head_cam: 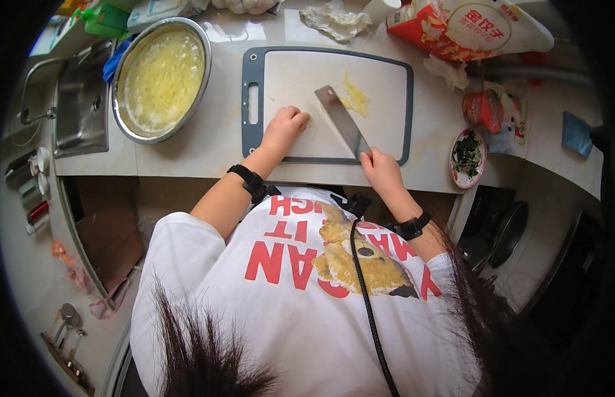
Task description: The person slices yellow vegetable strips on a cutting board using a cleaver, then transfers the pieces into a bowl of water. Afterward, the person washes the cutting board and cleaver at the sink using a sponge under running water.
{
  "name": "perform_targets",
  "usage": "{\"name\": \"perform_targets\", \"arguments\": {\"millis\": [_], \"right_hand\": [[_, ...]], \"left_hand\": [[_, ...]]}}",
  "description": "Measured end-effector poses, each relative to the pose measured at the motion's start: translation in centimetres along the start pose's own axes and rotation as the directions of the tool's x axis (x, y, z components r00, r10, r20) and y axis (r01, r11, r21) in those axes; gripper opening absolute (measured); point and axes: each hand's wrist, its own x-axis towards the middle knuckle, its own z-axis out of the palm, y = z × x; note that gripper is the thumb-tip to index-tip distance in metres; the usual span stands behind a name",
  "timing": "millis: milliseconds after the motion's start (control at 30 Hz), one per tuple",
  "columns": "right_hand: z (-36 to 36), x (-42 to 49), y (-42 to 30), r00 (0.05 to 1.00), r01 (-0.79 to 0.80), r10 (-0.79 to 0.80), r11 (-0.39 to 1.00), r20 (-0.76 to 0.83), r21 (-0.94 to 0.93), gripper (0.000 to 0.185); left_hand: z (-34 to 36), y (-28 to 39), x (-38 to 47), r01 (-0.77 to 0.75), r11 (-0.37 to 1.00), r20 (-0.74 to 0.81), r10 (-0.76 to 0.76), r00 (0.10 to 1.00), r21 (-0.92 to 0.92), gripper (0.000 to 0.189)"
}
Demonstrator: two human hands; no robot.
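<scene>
A white cutting board (pixel 332 64) with a dark grey rim lies on the counter before me. My right hand (pixel 381 167) holds a cleaver (pixel 343 119) by its handle, the blade slanting up and left over the board. Thin pale yellow shreds (pixel 354 95), which look like potato, lie right of the blade. On the board's left half rests my left hand (pixel 287 126), fingers curled; a few pale bits show beside its fingertips, and whether it holds anything is hidden. A steel bowl (pixel 207 64) at the left contains more yellow shreds in foamy water.
Left of the bowl is a steel sink (pixel 84 106) with a faucet. Crumpled paper (pixel 336 21) and a red and white flour bag (pixel 466 30) lie behind the board. At the right are a plate of chopped greens (pixel 467 159), a red package (pixel 482 110) and a black pan (pixel 509 234).
</scene>
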Motion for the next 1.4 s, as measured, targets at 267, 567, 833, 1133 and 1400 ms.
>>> {"name": "perform_targets", "arguments": {"millis": [267, 567, 833, 1133, 1400], "right_hand": [[-2.8, 3.1, 4.3, 0.967, -0.116, 0.070, 0.977, -0.244, -0.180, 0.022], [-3.1, 3.9, 4.4, 0.982, 0.143, -0.168, 0.962, -0.089, -0.234, 0.017], [-6.0, 5.8, 6.2, 0.811, 0.461, -0.569, 0.767, -0.140, -0.445, 0.012], [-9.2, 6.4, 8.8, 0.740, 0.587, -0.670, 0.683, -0.054, -0.435, 0.020], [-9.0, 5.1, 12.5, 0.931, 0.279, -0.264, 0.960, -0.252, 0.026, 0.015]], "left_hand": [[0.1, 0.5, 2.4, 0.084, 0.988, -0.231, -0.053, 0.972, 0.127, 0.024], [1.0, 0.0, 2.2, 0.309, 0.923, -0.149, -0.347, 0.926, -0.228, 0.022], [-2.7, 4.5, 6.1, 0.196, 0.927, -0.185, -0.264, 0.947, -0.321, 0.014], [0.4, 3.6, 7.9, 0.357, 0.932, -0.016, -0.359, 0.933, -0.063, 0.031], [4.7, 6.1, 7.3, 0.054, 0.969, 0.328, -0.133, 0.935, 0.240, 0.034]]}}
